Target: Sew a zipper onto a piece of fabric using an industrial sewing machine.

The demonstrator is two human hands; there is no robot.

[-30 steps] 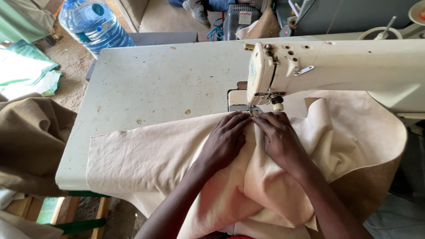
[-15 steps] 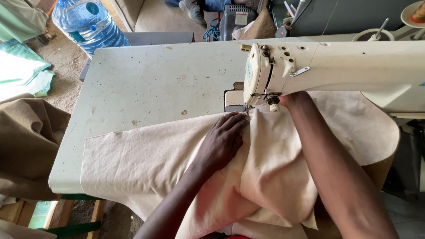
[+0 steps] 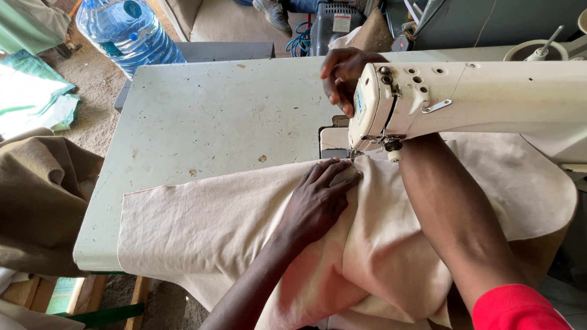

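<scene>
Head view, big to small: wide off-white metal desk point(image 3: 202, 128) w/ scuffs and rust specks carries everything; across its front half lies a large beige woven cloth panel point(image 3: 214, 226), folded over itself at centre and draping off the near edge. Cream industrial sewing machine point(image 3: 489, 98) spans the right side, its head over the fold's far edge. Off the desk: brown fabric heap point(image 3: 43, 195) at left, blue plastic water bottle point(image 3: 128, 30) on the floor at top left. Left hand point(image 3: 318, 198) lies flat on the cloth, fingers spread and apart, tips pointing toward the needle area, pressing not gripping. Right hand point(image 3: 342, 76) reaches behind the machine head, forearm passing under the arm of the machine; fingers curl near the head's back edge, but whether they clamp on anything I can't tell, since the machine hides it. To do this bit well, IMO: keep the left palm firm so the fold doesn't creep, keep fingertips clear of the needle, hold edges aligned, and don't let the hanging cloth's weight drag the seam line off.
</scene>
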